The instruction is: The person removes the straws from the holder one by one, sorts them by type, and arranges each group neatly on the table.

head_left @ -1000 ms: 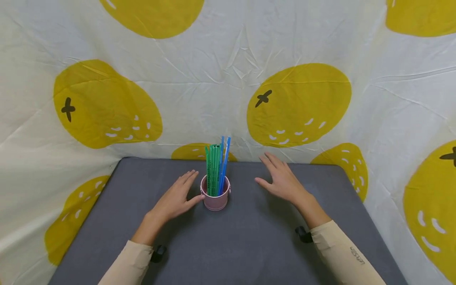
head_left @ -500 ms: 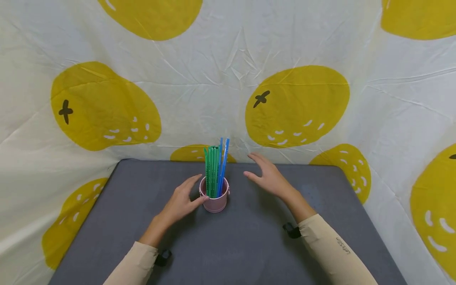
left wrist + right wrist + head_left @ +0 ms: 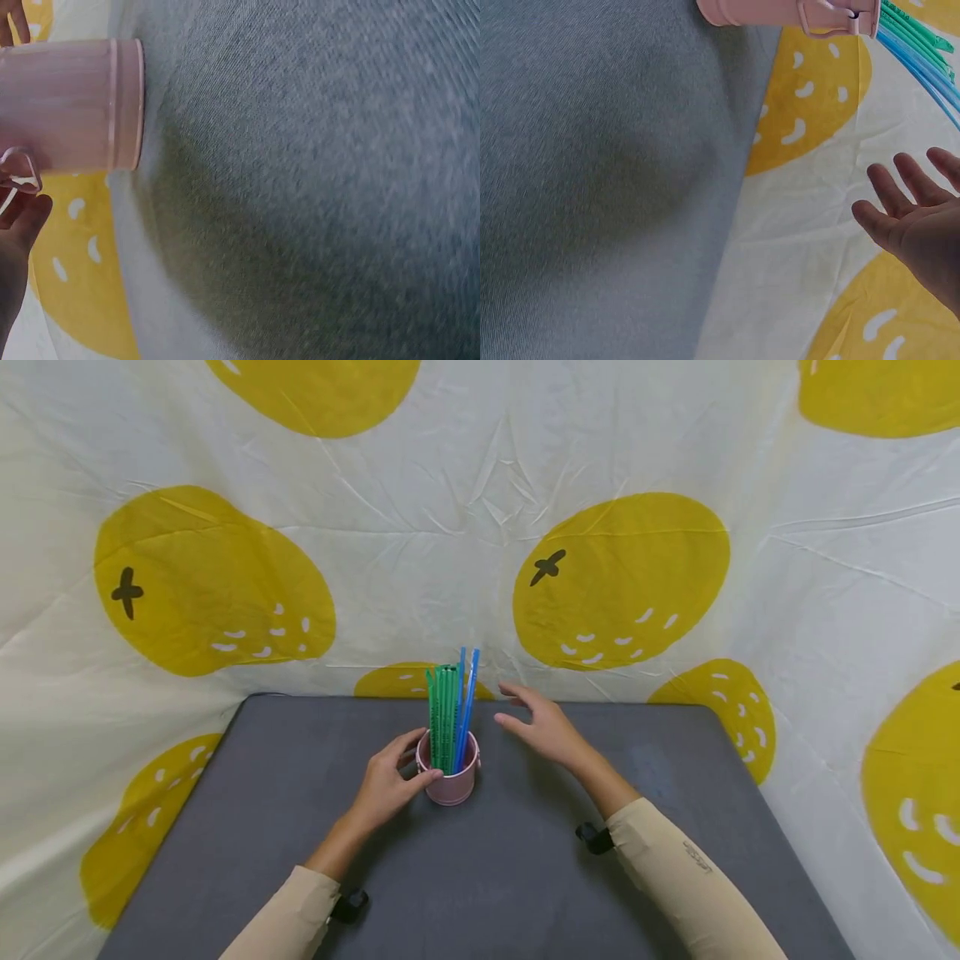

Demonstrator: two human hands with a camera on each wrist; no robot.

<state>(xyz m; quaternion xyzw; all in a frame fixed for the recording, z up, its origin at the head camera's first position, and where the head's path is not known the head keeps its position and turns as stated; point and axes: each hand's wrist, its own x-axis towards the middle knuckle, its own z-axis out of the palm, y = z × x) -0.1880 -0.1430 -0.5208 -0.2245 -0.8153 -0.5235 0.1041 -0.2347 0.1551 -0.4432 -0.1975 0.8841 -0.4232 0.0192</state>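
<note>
A small pink bucket [image 3: 452,790] stands upright on the table, holding several green straws [image 3: 444,718] with dark print and a few taller blue straws [image 3: 468,710]. My left hand [image 3: 384,787] is curved loosely at the bucket's left side, its thumb overlapping the front rim. In the left wrist view, a fingertip of that left hand [image 3: 21,232] lies close beside the bucket's handle bracket [image 3: 21,169]. To the right of the straws, my right hand [image 3: 551,727] hovers with fingers extended and nothing in it. The right wrist view shows its fingers [image 3: 889,191] apart from the bucket.
The dark grey table [image 3: 480,885] reaches back to a white cloth [image 3: 420,585] printed with large yellow fruit [image 3: 622,585]. A black wrist strap [image 3: 351,906] sits on each forearm by the beige sleeves [image 3: 288,914].
My left hand has moved right, bringing its thumb over the front of the bucket. The right hand has shifted left toward the straws. The bucket stays where it stood.
</note>
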